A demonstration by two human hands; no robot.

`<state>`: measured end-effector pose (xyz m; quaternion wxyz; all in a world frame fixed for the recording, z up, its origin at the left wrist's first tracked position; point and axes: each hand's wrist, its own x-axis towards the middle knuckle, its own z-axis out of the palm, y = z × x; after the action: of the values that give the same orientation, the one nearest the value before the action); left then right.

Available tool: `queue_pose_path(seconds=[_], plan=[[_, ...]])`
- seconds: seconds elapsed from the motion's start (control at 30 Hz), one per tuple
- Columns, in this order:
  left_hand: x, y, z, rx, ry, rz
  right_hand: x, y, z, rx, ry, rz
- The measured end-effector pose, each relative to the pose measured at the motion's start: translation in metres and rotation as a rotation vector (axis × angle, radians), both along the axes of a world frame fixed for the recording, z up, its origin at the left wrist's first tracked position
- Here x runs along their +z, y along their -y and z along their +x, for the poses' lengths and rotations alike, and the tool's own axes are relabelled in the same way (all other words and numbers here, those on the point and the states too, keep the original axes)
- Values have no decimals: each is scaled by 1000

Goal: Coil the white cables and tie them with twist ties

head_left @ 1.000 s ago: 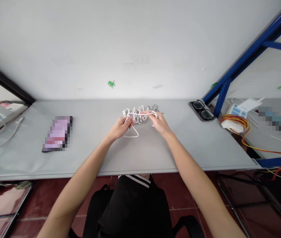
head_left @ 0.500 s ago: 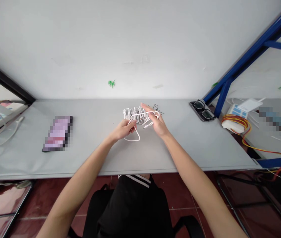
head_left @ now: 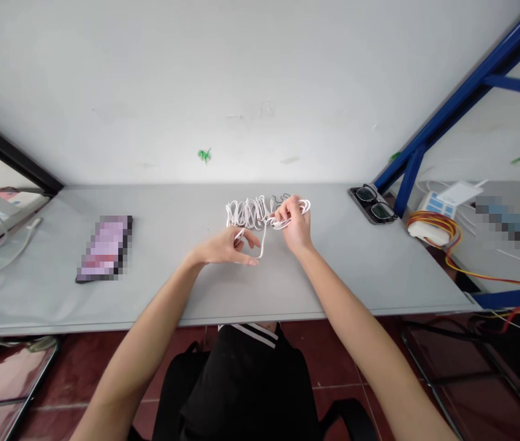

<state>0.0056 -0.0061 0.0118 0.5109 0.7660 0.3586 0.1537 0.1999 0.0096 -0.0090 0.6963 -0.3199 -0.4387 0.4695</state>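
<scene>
A tangled white cable (head_left: 247,213) lies in loops near the middle back of the grey table (head_left: 172,288). My right hand (head_left: 294,225) is closed around a loop of that cable at the right end of the tangle, raised a little above the table. My left hand (head_left: 223,246) rests just in front of the tangle, fingers spread apart and pointing right, with a strand of the cable running down between thumb and fingers. A thin dark wire piece (head_left: 282,198) sits behind the tangle.
A phone (head_left: 104,247) lies on the left of the table. Black glasses (head_left: 374,203) sit at the back right beside a blue metal frame (head_left: 448,98). A white power strip with coloured wires (head_left: 434,222) stands further right. White cables (head_left: 7,245) trail at the far left.
My right hand has closed on a cable loop and pulled it right and up. My left hand has let its pinch go and spread its fingers; the triangular loop has drawn in.
</scene>
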Motion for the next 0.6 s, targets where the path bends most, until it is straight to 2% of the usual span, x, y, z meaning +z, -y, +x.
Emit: queue_pose_path(seconds=[0.1, 0.23, 0.3, 0.37, 0.47, 0.53, 0.6], plan=[[-3, 2, 4, -45, -80, 56, 0, -1, 1, -37, -7, -21], [1, 6, 7, -54, 79, 40, 0, -1, 3, -37, 24, -41], [4, 7, 9, 54, 188, 76, -2, -1, 3, -9, 82, -55], [3, 6, 12, 230, 258, 153, -4, 0, 1, 59, 157, -68], [-6, 3, 19, 442, 355, 207, -6, 3, -7, 190, 247, -95], [-14, 1, 26, 523, 421, 204, -6, 7, -14, 245, 273, -126], [-21, 2, 32, 551, 476, 199, -6, 10, -22, 288, 281, -135]])
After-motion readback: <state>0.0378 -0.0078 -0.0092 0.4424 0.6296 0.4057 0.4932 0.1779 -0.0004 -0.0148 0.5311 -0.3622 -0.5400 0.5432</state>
